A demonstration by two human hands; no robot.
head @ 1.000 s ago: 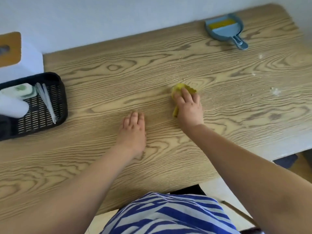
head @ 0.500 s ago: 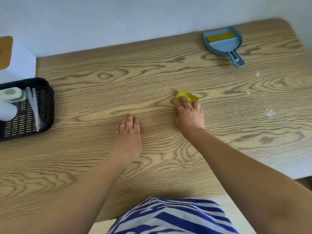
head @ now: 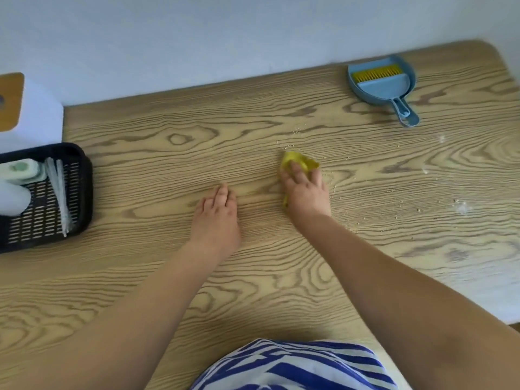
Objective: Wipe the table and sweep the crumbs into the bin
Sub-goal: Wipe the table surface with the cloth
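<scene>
1. Right hand [head: 305, 190] pressed flat on yellow cloth [head: 302, 162], fingers straight; likely pushing crumbs [head: 334, 190] rightward.
2. Left hand [head: 218, 215] spread flat on bare table [head: 140, 277], holding nothing; probably bracing.
3. Crumbs scattered far and right of cloth; white smears [head: 461, 207] further right, unwiped.
4. Blue dustpan with brush [head: 382, 85] parked far right, untouched; likely for later.
5. Black basket [head: 81, 192] at left edge; pale wall behind; bin not in view.

Yellow cloth [head: 302, 161] bunched mid-table [head: 140, 277]; crumbs [head: 334, 187] beside.
</scene>
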